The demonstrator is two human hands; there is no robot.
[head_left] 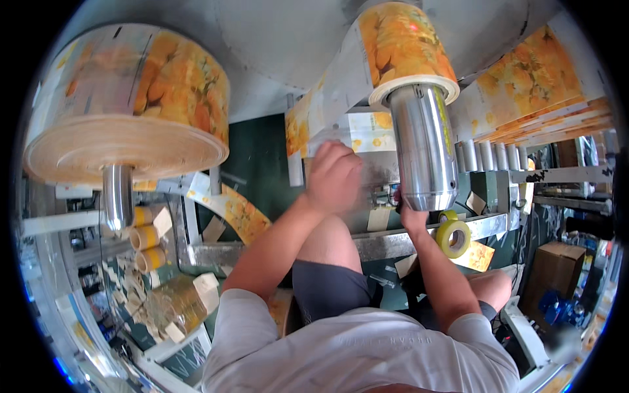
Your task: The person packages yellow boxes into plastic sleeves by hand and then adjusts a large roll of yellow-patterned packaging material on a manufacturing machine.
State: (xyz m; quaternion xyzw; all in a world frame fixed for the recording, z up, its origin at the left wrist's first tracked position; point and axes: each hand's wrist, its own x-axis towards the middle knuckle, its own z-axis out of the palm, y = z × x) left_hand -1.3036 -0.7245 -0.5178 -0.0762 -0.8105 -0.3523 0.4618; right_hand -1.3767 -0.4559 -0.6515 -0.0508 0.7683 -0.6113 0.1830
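Note:
My left hand is raised in front of the printed orange-and-white film web, fingers bent and smeared by motion. I cannot tell whether it touches the film. The web hangs from a small printed roll on a steel shaft. My right hand is by the lower end of that shaft, which hides most of its fingers; what it holds, if anything, does not show. Just beside the right wrist, a roll of yellow-green tape hangs by the metal rail.
A large printed roll sits on another steel shaft at left. Several metal rollers and layered printed film are at right. Cardboard cores lie at lower left, a cardboard box at lower right.

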